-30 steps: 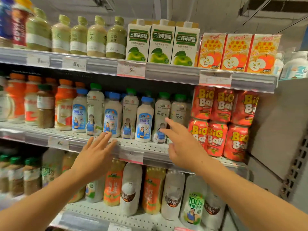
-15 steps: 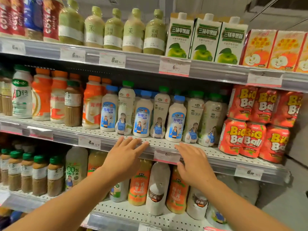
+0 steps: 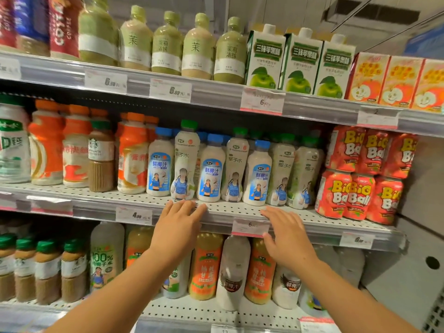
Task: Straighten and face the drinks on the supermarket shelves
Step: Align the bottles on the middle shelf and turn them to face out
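Hands, left (image 3: pixel 176 233) and right (image 3: pixel 289 239), spread and empty, hover below full, smooth-sided coconut-drink bottles (image 3: pixel 208 168), likely best gripped mid-body.

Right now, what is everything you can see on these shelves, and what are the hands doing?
Green tea bottles: five, pale green, top shelf.
Apple juice cartons: three, white and green, top shelf right of the tea.
Orange apple cartons: three showing, top shelf far right.
Orange-capped bottles: several, orange and white, middle shelf left.
Coffee bottle: one, brown, among them.
Coconut drink bottles: seven in front, white, blue or green caps, middle shelf.
Red cans: stacked two high, middle shelf right.
Price tags: several, white, on shelf edges.
Bottom shelf bottles: mixed orange, white, brown.
Left hand: open, at middle shelf edge.
Right hand: open, at same edge.
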Available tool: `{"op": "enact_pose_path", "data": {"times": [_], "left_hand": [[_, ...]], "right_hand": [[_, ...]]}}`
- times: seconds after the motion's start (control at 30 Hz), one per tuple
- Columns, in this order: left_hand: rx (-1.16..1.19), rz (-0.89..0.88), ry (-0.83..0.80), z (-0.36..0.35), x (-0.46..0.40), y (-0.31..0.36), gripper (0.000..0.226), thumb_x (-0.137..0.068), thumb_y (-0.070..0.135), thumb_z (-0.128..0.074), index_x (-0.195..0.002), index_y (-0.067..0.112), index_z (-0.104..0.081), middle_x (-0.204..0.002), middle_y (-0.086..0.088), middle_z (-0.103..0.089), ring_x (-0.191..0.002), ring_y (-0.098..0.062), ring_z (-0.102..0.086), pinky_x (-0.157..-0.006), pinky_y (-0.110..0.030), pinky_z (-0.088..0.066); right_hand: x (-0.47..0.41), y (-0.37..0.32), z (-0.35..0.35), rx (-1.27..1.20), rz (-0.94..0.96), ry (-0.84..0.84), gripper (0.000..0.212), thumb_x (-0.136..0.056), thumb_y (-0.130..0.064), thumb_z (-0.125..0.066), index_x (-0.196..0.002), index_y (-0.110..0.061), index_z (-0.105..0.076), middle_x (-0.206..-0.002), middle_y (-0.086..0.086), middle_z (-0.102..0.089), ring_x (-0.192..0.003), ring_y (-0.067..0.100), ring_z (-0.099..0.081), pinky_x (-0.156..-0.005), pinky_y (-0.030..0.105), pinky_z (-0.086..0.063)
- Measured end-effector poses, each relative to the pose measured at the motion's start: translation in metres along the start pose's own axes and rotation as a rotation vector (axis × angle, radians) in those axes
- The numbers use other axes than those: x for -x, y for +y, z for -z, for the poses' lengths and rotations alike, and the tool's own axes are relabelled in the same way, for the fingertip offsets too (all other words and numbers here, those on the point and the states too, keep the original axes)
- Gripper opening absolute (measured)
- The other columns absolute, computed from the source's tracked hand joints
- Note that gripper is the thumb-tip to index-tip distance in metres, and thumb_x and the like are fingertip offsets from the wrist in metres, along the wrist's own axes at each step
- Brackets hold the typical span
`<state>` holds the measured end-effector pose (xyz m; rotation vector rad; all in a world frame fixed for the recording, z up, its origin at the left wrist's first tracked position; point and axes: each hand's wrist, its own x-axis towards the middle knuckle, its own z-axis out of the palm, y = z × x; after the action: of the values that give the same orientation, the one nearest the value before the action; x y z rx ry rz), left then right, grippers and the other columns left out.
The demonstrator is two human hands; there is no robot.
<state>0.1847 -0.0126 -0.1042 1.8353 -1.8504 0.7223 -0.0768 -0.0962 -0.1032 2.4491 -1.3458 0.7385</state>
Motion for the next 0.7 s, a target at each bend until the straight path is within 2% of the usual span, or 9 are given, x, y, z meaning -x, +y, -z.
{"op": "enact_pose_path", "data": {"times": [0.1,0.23,0.3,0.47,0.6,0.7], "left_hand": [[-0.015,0.017,0.006,0.003,-0.002,0.003,0.042,-0.086,0.021,-0.064,-0.128,0.022,-0.057,-0.123,-0.005,-0.061,-0.112,-0.031,-0.055,-0.100,-0.046,-0.040],[-0.025,0.037,0.043,0.007,-0.004,0.011,0.050,-0.063,0.013,-0.085,-0.110,0.018,-0.069,-0.101,-0.004,-0.068,-0.088,-0.030,-0.063,-0.078,-0.042,-0.052],[-0.026,0.031,0.073,0.009,-0.004,0.014,0.053,-0.056,0.010,-0.088,-0.105,0.017,-0.071,-0.095,-0.003,-0.069,-0.081,-0.029,-0.064,-0.072,-0.041,-0.055],[-0.004,0.040,0.067,0.015,-0.006,0.017,0.052,-0.051,0.007,-0.090,-0.100,0.015,-0.074,-0.089,-0.002,-0.069,-0.072,-0.028,-0.063,-0.065,-0.038,-0.055],[0.009,0.001,0.060,0.013,-0.006,0.010,0.055,-0.048,0.014,-0.092,-0.100,0.019,-0.074,-0.088,0.003,-0.068,-0.071,-0.023,-0.063,-0.063,-0.037,-0.055],[0.017,-0.047,0.057,0.010,-0.008,0.001,0.056,-0.047,0.021,-0.093,-0.099,0.023,-0.074,-0.089,0.006,-0.069,-0.071,-0.020,-0.065,-0.063,-0.036,-0.056]], "right_hand": [[0.001,0.001,-0.003,-0.006,0.017,0.029,0.057,-0.091,-0.032,-0.049,-0.146,-0.030,-0.035,-0.153,-0.011,-0.032,-0.142,0.009,-0.023,-0.118,0.033,-0.002],[0.002,0.005,-0.008,-0.011,0.037,0.058,0.057,-0.091,-0.034,-0.046,-0.147,-0.030,-0.035,-0.154,-0.011,-0.031,-0.142,0.009,-0.024,-0.119,0.035,-0.004],[0.003,0.008,-0.010,-0.029,0.049,0.061,0.057,-0.092,-0.035,-0.044,-0.147,-0.031,-0.034,-0.154,-0.012,-0.030,-0.142,0.009,-0.022,-0.120,0.035,-0.003],[0.002,0.008,-0.009,-0.040,0.036,0.033,0.058,-0.095,-0.037,-0.040,-0.150,-0.034,-0.024,-0.157,-0.014,-0.020,-0.144,0.008,-0.012,-0.119,0.033,0.006],[0.001,0.005,-0.010,-0.050,0.012,0.021,0.058,-0.093,-0.036,-0.040,-0.149,-0.035,-0.024,-0.157,-0.016,-0.019,-0.144,0.007,-0.011,-0.114,0.029,0.015],[0.001,0.002,-0.009,-0.040,-0.014,0.019,0.059,-0.091,-0.035,-0.041,-0.147,-0.037,-0.026,-0.155,-0.018,-0.021,-0.142,0.006,-0.013,-0.114,0.027,0.015]]}}
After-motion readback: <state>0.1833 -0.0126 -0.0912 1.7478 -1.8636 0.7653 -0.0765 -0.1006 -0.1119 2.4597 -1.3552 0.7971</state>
